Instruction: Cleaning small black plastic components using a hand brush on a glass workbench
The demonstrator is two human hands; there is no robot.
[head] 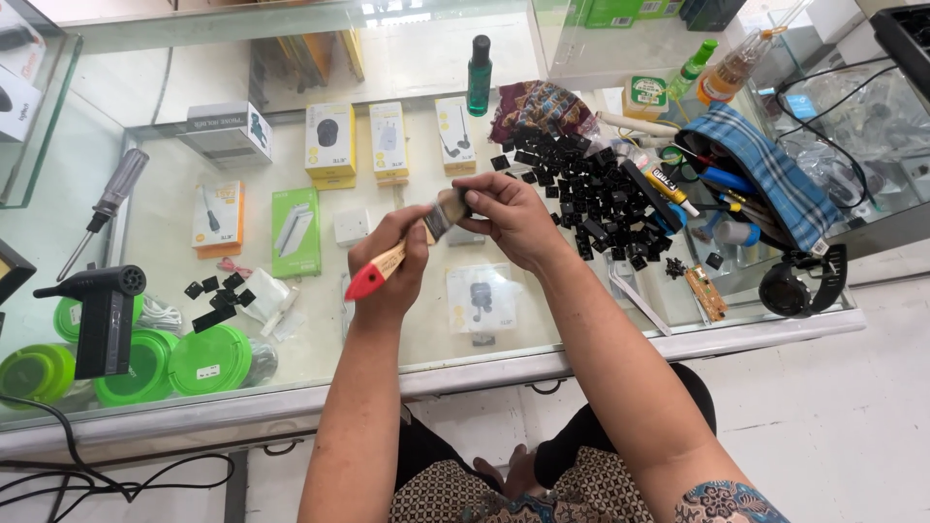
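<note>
- The left hand point(392, 266) gripped a paintbrush point(407, 244) by its wooden handle, fingers wrapped around it.
- The right hand point(509, 218) pinched a small black key point(466, 197) against the bristles, above the glass counter point(620, 349).
- Brushing seemed underway; the next move likely called for short, light strokes.
- A pile of black keys point(596, 199) lay far right.

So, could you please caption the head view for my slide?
Left hand grips a red-tipped wooden paintbrush; right hand pinches its bristles.
</note>
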